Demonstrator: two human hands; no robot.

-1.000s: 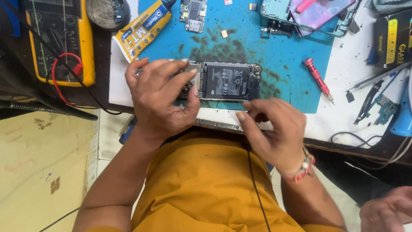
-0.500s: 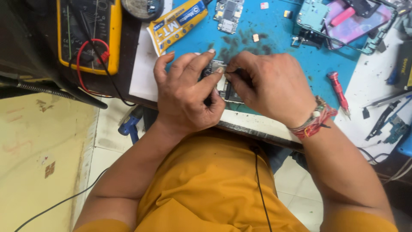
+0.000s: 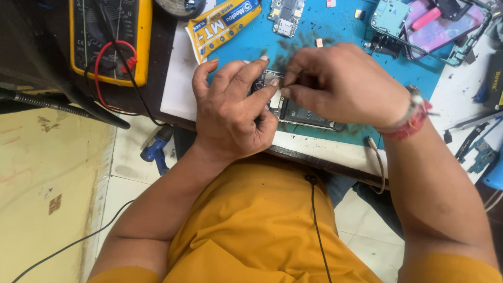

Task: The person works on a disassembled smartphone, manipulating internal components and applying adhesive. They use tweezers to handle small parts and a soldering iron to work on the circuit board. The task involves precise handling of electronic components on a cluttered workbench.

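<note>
An opened phone (image 3: 304,112) with its back off lies on a blue work mat (image 3: 335,39) near the table's front edge. My left hand (image 3: 233,107) grips the phone's left end, thumb pressed on its top. My right hand (image 3: 343,86), with a red thread band at the wrist, is bent over the phone's middle; its thumb and forefinger are pinched together close to my left thumb. Whether they hold a small part or tool I cannot tell. Most of the phone is hidden under both hands.
A yellow multimeter (image 3: 110,39) with red and black leads sits at the far left. A yellow glue tube pack (image 3: 222,23) lies beside a small circuit board (image 3: 287,13). Another dismantled phone frame (image 3: 429,23) is at the top right. A blue tool (image 3: 155,148) hangs below the table edge.
My right hand moved from the table's front edge up onto the phone and pinched its fingers there. My left hand kept its grip on the phone's left end. The camera view shifted.
</note>
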